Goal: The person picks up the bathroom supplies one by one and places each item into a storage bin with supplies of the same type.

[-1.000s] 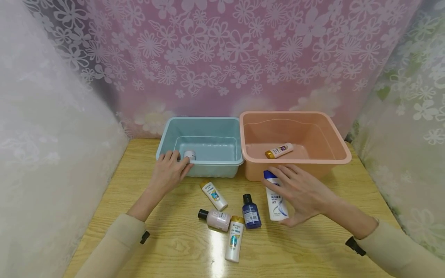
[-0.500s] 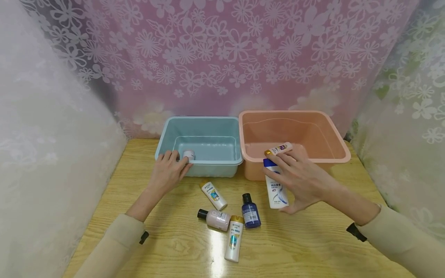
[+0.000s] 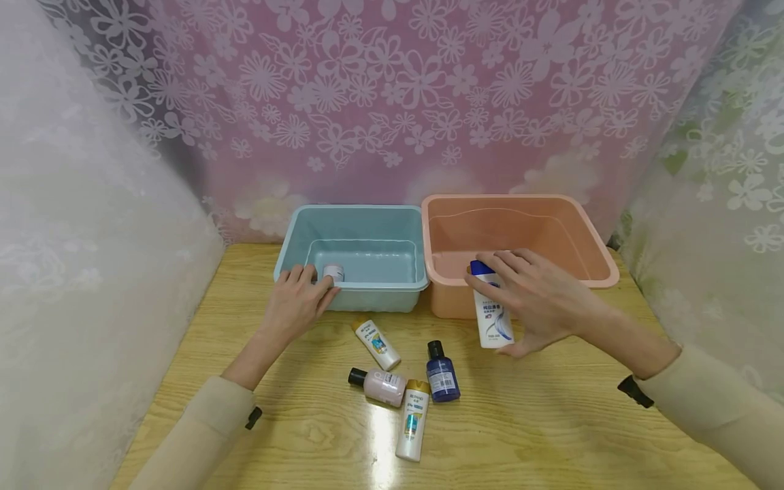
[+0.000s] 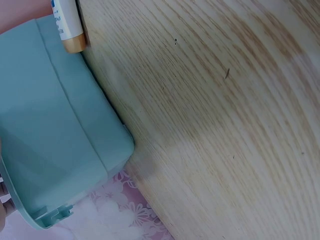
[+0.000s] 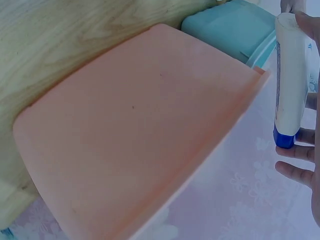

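A white bottle with a blue cap (image 3: 493,309) is held up at the front of the orange bin (image 3: 582,284), its cap at rim height. My right hand (image 3: 539,299) grips it, thumb at the base and fingers by the cap; the right wrist view shows the same bottle (image 5: 291,75) between thumb and fingers. My left hand (image 3: 299,299) holds the front rim of the blue bin (image 3: 386,289), fingers over the edge. Inside that bin lies a small white container (image 3: 333,273), partly hidden. The bottle seen earlier in the orange bin is mostly hidden behind my right hand.
Between my arms on the wooden table (image 3: 294,422) lie a gold-capped white bottle (image 3: 376,345), a pink bottle with black cap (image 3: 382,388), another gold-capped white bottle (image 3: 413,422) and a dark blue bottle (image 3: 443,374). A floral curtain (image 3: 367,102) hangs behind the bins.
My right hand has raised the blue-capped white bottle from the table side up to the orange bin's front rim. My left hand has stayed on the blue bin's rim.
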A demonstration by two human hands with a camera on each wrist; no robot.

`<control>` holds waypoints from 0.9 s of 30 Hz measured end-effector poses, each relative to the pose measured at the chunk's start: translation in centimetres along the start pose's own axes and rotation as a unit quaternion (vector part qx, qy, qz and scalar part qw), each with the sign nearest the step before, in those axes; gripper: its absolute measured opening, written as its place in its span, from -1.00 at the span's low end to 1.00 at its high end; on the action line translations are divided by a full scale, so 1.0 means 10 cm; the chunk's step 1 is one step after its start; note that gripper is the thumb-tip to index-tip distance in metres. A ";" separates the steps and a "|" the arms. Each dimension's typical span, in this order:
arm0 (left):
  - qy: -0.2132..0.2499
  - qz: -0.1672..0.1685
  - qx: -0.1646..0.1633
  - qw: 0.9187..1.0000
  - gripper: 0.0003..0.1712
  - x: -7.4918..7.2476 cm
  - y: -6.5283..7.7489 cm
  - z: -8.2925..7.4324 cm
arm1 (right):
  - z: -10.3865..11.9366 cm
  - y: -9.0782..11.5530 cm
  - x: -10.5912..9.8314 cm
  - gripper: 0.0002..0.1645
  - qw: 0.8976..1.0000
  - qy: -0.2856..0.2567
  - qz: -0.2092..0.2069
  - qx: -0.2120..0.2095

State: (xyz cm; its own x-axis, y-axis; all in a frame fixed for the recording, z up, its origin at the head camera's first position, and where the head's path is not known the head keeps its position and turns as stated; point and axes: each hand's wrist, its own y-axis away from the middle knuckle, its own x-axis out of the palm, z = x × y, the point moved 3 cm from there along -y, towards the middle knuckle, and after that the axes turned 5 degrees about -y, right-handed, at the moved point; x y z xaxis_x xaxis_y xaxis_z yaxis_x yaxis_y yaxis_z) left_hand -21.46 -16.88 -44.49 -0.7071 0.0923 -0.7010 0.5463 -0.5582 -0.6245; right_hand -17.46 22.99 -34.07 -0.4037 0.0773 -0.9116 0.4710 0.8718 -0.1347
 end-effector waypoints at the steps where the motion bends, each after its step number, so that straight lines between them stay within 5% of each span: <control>1: 0.000 0.000 0.001 1.000 -0.44 0.00 0.00 0.00 | -0.01 -0.01 -0.01 0.49 1.000 0.001 0.005 0.001; 27: -0.001 0.000 0.007 1.000 -0.53 0.00 0.00 0.01 | -0.42 -0.19 -0.17 0.47 0.999 0.005 0.035 0.020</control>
State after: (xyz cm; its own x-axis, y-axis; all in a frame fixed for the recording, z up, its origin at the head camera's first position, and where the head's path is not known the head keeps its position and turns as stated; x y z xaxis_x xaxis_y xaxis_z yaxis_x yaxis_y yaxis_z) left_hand -21.53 -17.01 -44.48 -0.7082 0.0901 -0.7002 0.5402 -0.5693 -0.6197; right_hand -20.96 23.20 -30.66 -0.3768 0.1422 -0.9153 0.5298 0.8437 -0.0870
